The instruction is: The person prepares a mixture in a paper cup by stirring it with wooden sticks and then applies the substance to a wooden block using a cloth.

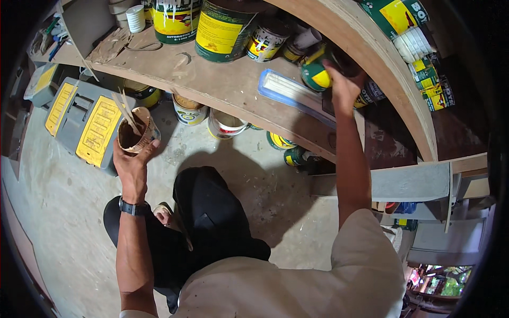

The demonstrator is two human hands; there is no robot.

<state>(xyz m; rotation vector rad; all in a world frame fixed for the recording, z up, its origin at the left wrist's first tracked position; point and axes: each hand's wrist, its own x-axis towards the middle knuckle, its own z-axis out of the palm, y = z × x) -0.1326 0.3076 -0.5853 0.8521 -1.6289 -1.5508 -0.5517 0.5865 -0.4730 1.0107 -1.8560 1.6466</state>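
Note:
My left hand (133, 167) grips a small stained tub (151, 131) from below, above the floor and beside a toolbox. Brown residue coats its inside, and thin wooden sticks (125, 112) lean out of it. Over on the right, my right hand (345, 87) reaches into the shelf (222, 79) and has hold of a small green and yellow paint can (314, 75), which looks tilted. Part of the fingers is hidden behind the can and in shadow. A blue tray (289, 91) with white strips in it lies just left of that can.
Larger paint cans (220, 32) line the back of the shelf. A curved wooden panel edge (392, 58) arches near my right arm. The grey and yellow toolbox (87, 119) stands on the floor at left. Tubs (225, 124) sit under the shelf, before my bent knees.

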